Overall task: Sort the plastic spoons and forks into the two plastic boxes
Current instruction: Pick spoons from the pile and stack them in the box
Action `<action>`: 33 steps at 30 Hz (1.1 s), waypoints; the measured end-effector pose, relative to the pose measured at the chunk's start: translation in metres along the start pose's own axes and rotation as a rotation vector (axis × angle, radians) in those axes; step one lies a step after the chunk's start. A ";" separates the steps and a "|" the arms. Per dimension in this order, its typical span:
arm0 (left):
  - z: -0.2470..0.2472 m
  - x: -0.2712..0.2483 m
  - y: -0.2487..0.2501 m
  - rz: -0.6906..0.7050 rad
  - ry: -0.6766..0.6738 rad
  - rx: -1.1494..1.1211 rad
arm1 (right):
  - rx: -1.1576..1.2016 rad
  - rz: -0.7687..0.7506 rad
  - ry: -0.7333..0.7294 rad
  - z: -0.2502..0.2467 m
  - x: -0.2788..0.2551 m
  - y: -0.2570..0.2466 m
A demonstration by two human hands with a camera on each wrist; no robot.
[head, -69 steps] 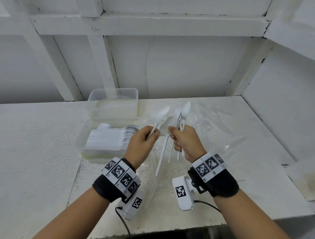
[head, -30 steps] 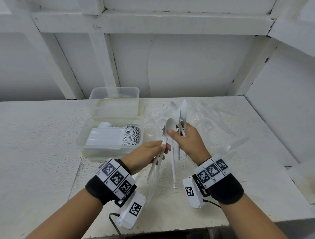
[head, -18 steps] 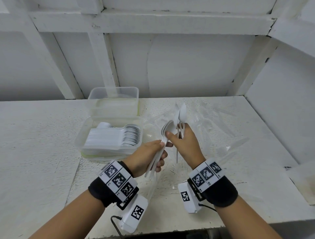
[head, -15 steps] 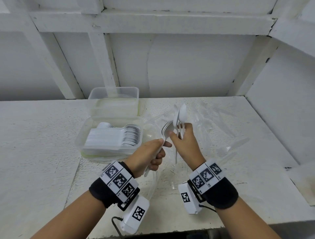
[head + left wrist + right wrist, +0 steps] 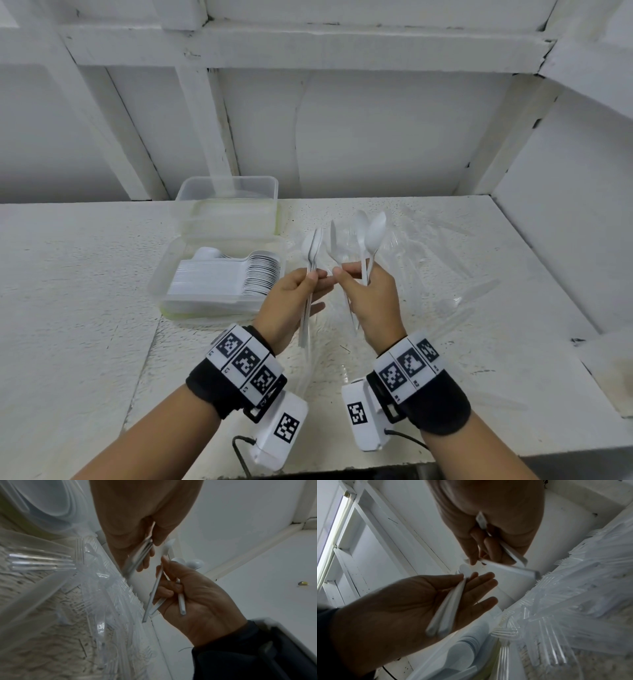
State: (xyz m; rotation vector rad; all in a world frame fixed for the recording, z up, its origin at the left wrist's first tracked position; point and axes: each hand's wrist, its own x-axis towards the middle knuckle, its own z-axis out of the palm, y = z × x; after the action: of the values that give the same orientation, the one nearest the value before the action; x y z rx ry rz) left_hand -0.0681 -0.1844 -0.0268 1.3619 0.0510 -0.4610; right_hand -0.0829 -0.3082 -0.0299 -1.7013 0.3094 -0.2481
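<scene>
Left hand (image 5: 291,301) now pinches its nested spoons (image 5: 311,253) apart from the right hand (image 5: 371,301), which grips three more; transfer continues.

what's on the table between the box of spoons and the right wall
In the head view, a loose pile of clear plastic forks covers the table between the spoon box and the right wall.

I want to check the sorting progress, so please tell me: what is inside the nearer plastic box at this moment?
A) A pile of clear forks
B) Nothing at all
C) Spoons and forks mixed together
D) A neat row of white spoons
D: in the head view the nearer plastic box holds a tidy row of white spoons, while the clear forks lie loose on the table.
</scene>
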 end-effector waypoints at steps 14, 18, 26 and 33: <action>0.001 0.000 0.001 -0.048 -0.103 -0.155 | 0.000 -0.044 -0.098 0.010 -0.006 -0.004; -0.007 0.001 0.003 -0.118 -0.134 -0.112 | -0.127 -0.061 -0.148 0.009 -0.007 -0.003; -0.009 -0.001 0.001 -0.130 -0.116 -0.128 | -0.203 -0.110 -0.189 0.008 -0.008 -0.004; -0.011 -0.001 0.004 -0.089 -0.051 -0.121 | -0.075 -0.061 -0.176 0.003 -0.006 -0.005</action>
State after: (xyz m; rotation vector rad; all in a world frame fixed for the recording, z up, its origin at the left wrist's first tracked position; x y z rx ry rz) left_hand -0.0649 -0.1732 -0.0256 1.2318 0.0968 -0.5582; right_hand -0.0871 -0.3022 -0.0253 -1.7952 0.1374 -0.1317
